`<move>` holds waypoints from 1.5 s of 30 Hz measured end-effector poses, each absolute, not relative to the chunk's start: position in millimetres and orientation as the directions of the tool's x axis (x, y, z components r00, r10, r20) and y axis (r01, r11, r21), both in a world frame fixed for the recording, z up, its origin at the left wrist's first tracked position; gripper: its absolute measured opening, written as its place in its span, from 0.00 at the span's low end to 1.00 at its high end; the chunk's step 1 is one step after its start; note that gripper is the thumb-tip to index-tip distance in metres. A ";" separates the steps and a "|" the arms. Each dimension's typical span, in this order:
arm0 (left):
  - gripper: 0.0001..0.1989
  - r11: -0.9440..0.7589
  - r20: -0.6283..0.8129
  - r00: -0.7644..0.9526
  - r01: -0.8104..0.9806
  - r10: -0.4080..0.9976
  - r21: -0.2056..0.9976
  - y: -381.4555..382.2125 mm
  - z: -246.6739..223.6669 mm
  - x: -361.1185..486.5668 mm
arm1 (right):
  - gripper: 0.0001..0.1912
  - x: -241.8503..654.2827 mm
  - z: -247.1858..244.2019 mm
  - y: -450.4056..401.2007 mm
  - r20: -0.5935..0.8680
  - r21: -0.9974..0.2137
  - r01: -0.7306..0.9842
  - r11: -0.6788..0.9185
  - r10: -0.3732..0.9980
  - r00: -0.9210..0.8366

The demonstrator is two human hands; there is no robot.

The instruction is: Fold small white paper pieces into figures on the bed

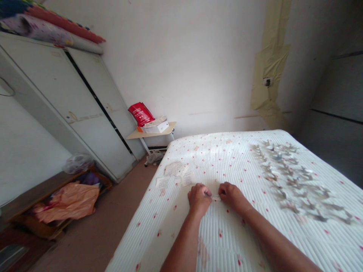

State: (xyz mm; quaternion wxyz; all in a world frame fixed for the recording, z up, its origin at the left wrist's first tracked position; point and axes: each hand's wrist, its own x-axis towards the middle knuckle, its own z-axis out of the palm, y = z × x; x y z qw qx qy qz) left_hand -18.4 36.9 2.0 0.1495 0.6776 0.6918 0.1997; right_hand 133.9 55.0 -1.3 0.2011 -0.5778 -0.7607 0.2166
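Observation:
My left hand (199, 198) and my right hand (230, 195) are close together over the middle of the bed, both closed in a pinch. Between them stretches a small strip of folded paper (216, 198), one end in each hand; its exact folds are too small to make out. Just beyond my left hand lie several loose pieces of printed paper (163, 183). Off to the right, many small folded paper figures (295, 177) are spread over the bedcover in rough rows, somewhat blurred.
The bed (181, 226) has a white ribbed cover with red dots. Behind its far left corner stands a small table (133, 134) holding a red bag (141, 114) and a white box (157, 127). A grey cabinet (82, 102) and a wooden bench with an orange plastic bag (69, 202) are at left.

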 end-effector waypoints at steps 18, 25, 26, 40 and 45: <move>0.08 0.122 0.044 -0.151 0.909 0.988 0.399 38.6 7.9 -2.7 | 0.10 132.3 -1.9 57.4 0.016 -0.543 0.811 0.216 0.969 -0.248; 0.04 0.128 0.017 -0.147 0.908 0.989 0.400 40.7 9.0 -3.9 | 0.10 133.0 -1.0 55.8 0.028 -0.557 0.800 0.221 0.968 -0.248; 0.04 0.124 0.018 -0.143 0.908 0.990 0.400 41.0 8.1 -4.7 | 0.10 133.1 -1.2 55.7 0.031 -0.559 0.799 0.222 0.968 -0.247; 0.05 0.055 0.037 -0.081 0.885 0.996 0.462 32.6 10.2 -9.0 | 0.09 133.4 -1.4 57.1 0.015 -0.566 0.794 0.221 0.966 -0.258; 0.12 0.028 0.070 -0.064 0.903 0.996 0.429 30.8 8.9 -7.2 | 0.09 134.2 -2.7 58.2 0.014 -0.562 0.799 0.215 0.968 -0.250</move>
